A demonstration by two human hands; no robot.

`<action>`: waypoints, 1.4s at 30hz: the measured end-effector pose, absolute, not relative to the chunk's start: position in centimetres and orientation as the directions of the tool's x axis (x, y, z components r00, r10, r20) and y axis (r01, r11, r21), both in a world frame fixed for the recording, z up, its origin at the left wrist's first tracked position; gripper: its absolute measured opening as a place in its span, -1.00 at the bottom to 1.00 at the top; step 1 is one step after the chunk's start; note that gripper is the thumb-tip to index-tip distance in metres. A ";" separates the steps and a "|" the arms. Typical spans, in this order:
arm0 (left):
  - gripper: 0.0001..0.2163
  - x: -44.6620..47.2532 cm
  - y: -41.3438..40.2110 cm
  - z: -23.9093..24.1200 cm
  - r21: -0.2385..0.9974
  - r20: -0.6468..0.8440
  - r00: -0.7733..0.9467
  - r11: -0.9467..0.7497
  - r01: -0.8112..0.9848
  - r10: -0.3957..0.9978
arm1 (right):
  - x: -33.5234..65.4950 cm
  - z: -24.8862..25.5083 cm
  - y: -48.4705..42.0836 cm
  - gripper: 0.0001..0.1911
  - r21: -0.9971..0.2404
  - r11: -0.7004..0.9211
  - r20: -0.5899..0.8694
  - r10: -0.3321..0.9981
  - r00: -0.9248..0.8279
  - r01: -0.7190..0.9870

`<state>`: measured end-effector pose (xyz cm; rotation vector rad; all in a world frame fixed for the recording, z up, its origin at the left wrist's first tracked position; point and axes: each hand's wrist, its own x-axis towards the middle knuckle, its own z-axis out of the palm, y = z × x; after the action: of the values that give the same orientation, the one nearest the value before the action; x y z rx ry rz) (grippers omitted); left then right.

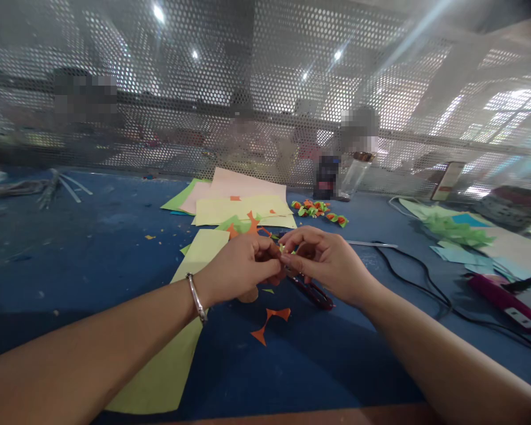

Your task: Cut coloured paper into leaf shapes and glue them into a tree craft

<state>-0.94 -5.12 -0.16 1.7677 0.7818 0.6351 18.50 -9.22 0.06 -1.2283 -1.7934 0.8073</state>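
Observation:
My left hand, with a bracelet at its wrist, and my right hand meet over the middle of the blue table. Both are closed in a pinch, fingertips together, on a small pale green paper piece; fingers hide most of it. Beneath my right hand lie scissors with dark red handles. Under my left forearm runs a long yellow-green paper sheet. An orange paper offcut lies just in front of my hands, and more orange scraps sit behind them.
Behind my hands are stacked paper sheets and several green-and-orange paper pieces. A clear bottle stands by the perforated screen. On the right are green papers, a black cable and a magenta power strip.

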 end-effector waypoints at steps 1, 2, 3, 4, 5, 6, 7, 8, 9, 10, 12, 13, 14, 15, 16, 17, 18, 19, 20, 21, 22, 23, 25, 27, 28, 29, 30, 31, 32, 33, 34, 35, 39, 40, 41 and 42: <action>-0.95 -1.0 -5.1 -0.2 0.951 0.049 0.646 -0.234 0.204 0.762 | 18.5 0.1 -9.2 -0.83 -0.846 0.310 0.240 0.948 -0.210 0.434; -0.95 -1.0 -5.0 -0.3 0.951 0.043 0.645 -0.229 0.209 0.763 | 18.5 0.1 -9.2 -0.83 -0.850 0.298 0.225 0.951 -0.212 0.435; -0.95 -1.1 -5.0 -0.4 0.949 0.033 0.644 -0.225 0.218 0.765 | 18.6 0.1 -9.2 -0.84 -0.851 0.290 0.213 0.953 -0.216 0.439; -0.95 -1.1 -5.0 -0.4 0.947 0.024 0.643 -0.223 0.230 0.765 | 18.6 0.1 -9.1 -0.85 -0.850 0.286 0.207 0.953 -0.219 0.443; -0.94 -1.1 -5.1 -0.4 0.944 0.014 0.643 -0.222 0.244 0.766 | 18.6 0.0 -9.1 -0.86 -0.848 0.287 0.207 0.953 -0.221 0.446; -0.93 -1.1 -5.1 -0.4 0.939 0.005 0.642 -0.224 0.261 0.767 | 18.6 0.0 -9.1 -0.87 -0.846 0.290 0.209 0.952 -0.221 0.447; -0.93 -1.1 -5.2 -0.4 0.932 -0.004 0.640 -0.230 0.281 0.769 | 18.6 0.0 -9.1 -0.88 -0.845 0.293 0.212 0.951 -0.223 0.447; -0.93 -1.1 -5.2 -0.4 0.924 -0.013 0.638 -0.235 0.303 0.770 | 18.6 0.0 -9.1 -0.88 -0.845 0.296 0.214 0.951 -0.224 0.446; -0.92 -1.1 -5.3 -0.3 0.918 -0.022 0.636 -0.237 0.319 0.772 | 18.6 0.0 -9.1 -0.88 -0.845 0.297 0.216 0.951 -0.223 0.446; -0.92 -1.1 -5.4 -0.3 0.915 -0.032 0.636 -0.234 0.329 0.771 | 18.6 0.0 -9.1 -0.89 -0.845 0.294 0.214 0.951 -0.221 0.447; -0.93 -1.1 -5.5 -0.1 0.917 -0.047 0.638 -0.220 0.332 0.769 | 18.6 0.0 -9.1 -0.89 -0.848 0.284 0.208 0.955 -0.213 0.447; -0.94 -1.0 -5.6 0.0 0.922 -0.052 0.640 -0.210 0.326 0.766 | 18.5 -0.1 -9.1 -0.88 -0.852 0.281 0.206 0.956 -0.211 0.442; -0.94 -1.0 -5.6 0.0 0.926 -0.057 0.642 -0.199 0.320 0.765 | 18.5 -0.1 -9.0 -0.87 -0.857 0.281 0.207 0.956 -0.209 0.433; -0.94 -1.0 -5.6 0.1 0.930 -0.063 0.641 -0.187 0.315 0.765 | 18.5 -0.2 -9.0 -0.87 -0.861 0.284 0.212 0.955 -0.209 0.422; -0.94 -1.0 -5.6 0.1 0.935 -0.068 0.640 -0.175 0.310 0.766 | 18.5 -0.2 -8.9 -0.87 -0.864 0.289 0.219 0.953 -0.210 0.412; -0.94 -1.0 -5.6 0.1 0.939 -0.071 0.640 -0.165 0.301 0.765 | 18.5 -0.3 -8.9 -0.87 -0.866 0.294 0.225 0.951 -0.210 0.404; -0.93 -1.0 -5.6 0.1 0.944 -0.070 0.643 -0.157 0.289 0.763 | 18.5 -0.3 -8.8 -0.87 -0.869 0.296 0.230 0.951 -0.207 0.397; -0.92 -1.0 -5.5 0.0 0.949 -0.064 0.646 -0.152 0.275 0.761 | 18.6 -0.4 -8.8 -0.87 -0.872 0.298 0.233 0.951 -0.205 0.390; -0.90 -1.0 -5.5 0.0 0.954 -0.055 0.650 -0.151 0.258 0.758 | 18.6 -0.4 -8.8 -0.88 -0.875 0.300 0.238 0.950 -0.202 0.381; -0.88 -1.0 -5.5 -0.1 0.958 -0.046 0.656 -0.152 0.242 0.753 | 18.6 -0.5 -8.7 -0.88 -0.878 0.303 0.243 0.949 -0.200 0.370; -0.86 -1.0 -5.4 -0.2 0.961 -0.039 0.661 -0.153 0.230 0.749 | 18.6 -0.5 -8.7 -0.88 -0.882 0.307 0.249 0.948 -0.199 0.358; -0.84 -1.0 -5.4 -0.3 0.962 -0.035 0.665 -0.154 0.224 0.746 | 18.6 -0.6 -8.7 -0.87 -0.886 0.311 0.256 0.946 -0.197 0.344; -0.83 -1.0 -5.4 -0.4 0.962 -0.037 0.664 -0.154 0.227 0.747 | 18.6 -0.7 -8.6 -0.84 -0.893 0.320 0.268 0.943 -0.197 0.317; -0.84 -1.0 -5.4 -0.4 0.958 -0.047 0.654 -0.152 0.243 0.755 | 18.7 -0.8 -8.5 -0.81 -0.897 0.325 0.276 0.941 -0.194 0.300; -0.84 -0.9 -5.4 -0.4 0.956 -0.051 0.652 -0.152 0.251 0.757 | 18.7 -0.8 -8.5 -0.79 -0.897 0.327 0.280 0.941 -0.192 0.296; -0.85 -0.9 -5.3 -0.4 0.954 -0.054 0.651 -0.153 0.258 0.757 | 18.7 -0.8 -8.5 -0.78 -0.898 0.329 0.282 0.940 -0.192 0.294; -0.86 -0.9 -5.3 -0.5 0.952 -0.054 0.652 -0.157 0.261 0.756 | 18.7 -0.8 -8.5 -0.77 -0.899 0.328 0.281 0.940 -0.192 0.292; -0.87 -1.0 -5.3 -0.5 0.951 -0.051 0.654 -0.162 0.262 0.755 | 18.7 -0.8 -8.4 -0.77 -0.900 0.326 0.278 0.941 -0.194 0.289; -0.87 -1.0 -5.2 -0.5 0.951 -0.047 0.657 -0.168 0.260 0.753 | 18.7 -0.8 -8.4 -0.77 -0.902 0.323 0.275 0.941 -0.197 0.286; -0.87 -1.0 -5.2 -0.6 0.950 -0.044 0.659 -0.173 0.260 0.751 | 18.7 -0.8 -8.5 -0.76 -0.903 0.320 0.270 0.942 -0.200 0.285; -0.88 -1.0 -5.2 -0.6 0.949 -0.040 0.662 -0.179 0.260 0.749 | 18.7 -0.7 -8.5 -0.76 -0.904 0.317 0.266 0.943 -0.202 0.288; -0.88 -1.0 -5.2 -0.7 0.948 -0.036 0.664 -0.185 0.259 0.747 | 18.7 -0.7 -8.5 -0.76 -0.903 0.314 0.263 0.943 -0.203 0.291; -0.92 -1.0 -5.3 -0.6 0.947 -0.029 0.651 -0.188 0.261 0.759 | 18.7 -0.3 -8.7 -0.77 -0.903 0.299 0.243 0.948 -0.207 0.310; -0.92 -1.0 -5.3 -0.5 0.947 -0.031 0.643 -0.184 0.265 0.765 | 18.7 -0.2 -8.7 -0.77 -0.903 0.294 0.236 0.949 -0.210 0.313; -0.93 -1.0 -5.3 -0.5 0.945 -0.032 0.638 -0.184 0.269 0.770 | 18.8 -0.1 -8.7 -0.76 -0.904 0.289 0.228 0.950 -0.215 0.315; -0.93 -0.9 -5.4 -0.4 0.943 -0.029 0.635 -0.189 0.273 0.772 | 18.8 -0.1 -8.7 -0.74 -0.905 0.283 0.220 0.950 -0.220 0.317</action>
<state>-0.95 -5.36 -0.44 1.7535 0.8508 0.5642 18.80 -8.66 -0.05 -1.1634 -1.7134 0.9506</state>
